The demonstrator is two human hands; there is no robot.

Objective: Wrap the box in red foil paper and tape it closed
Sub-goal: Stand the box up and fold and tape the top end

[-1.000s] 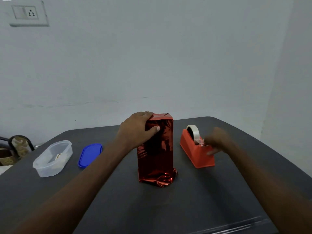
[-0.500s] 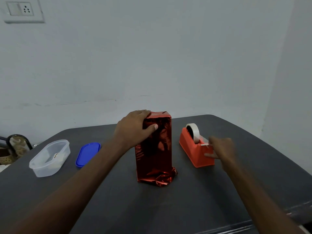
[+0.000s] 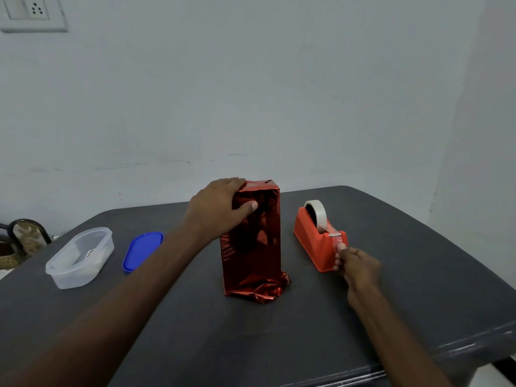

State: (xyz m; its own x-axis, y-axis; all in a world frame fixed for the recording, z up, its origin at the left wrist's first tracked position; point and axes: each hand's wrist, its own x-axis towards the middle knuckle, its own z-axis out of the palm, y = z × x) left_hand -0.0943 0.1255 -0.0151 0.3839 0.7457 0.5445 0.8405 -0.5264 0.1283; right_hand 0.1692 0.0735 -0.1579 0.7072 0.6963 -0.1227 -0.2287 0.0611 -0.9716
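Box [image 3: 252,241] mostly wrapped, bottom foil loose; left hand [image 3: 216,209] grips it, right fingers [image 3: 341,248] pinch tape [image 3: 337,241].

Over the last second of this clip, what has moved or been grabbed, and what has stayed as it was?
The right hand has drawn back toward the person from the dispenser's cutter and now pinches the tape end, pulling it out from the orange tape dispenser. The left hand still grips the top of the upright foil-wrapped box. The dispenser, clear container and blue lid have not moved.
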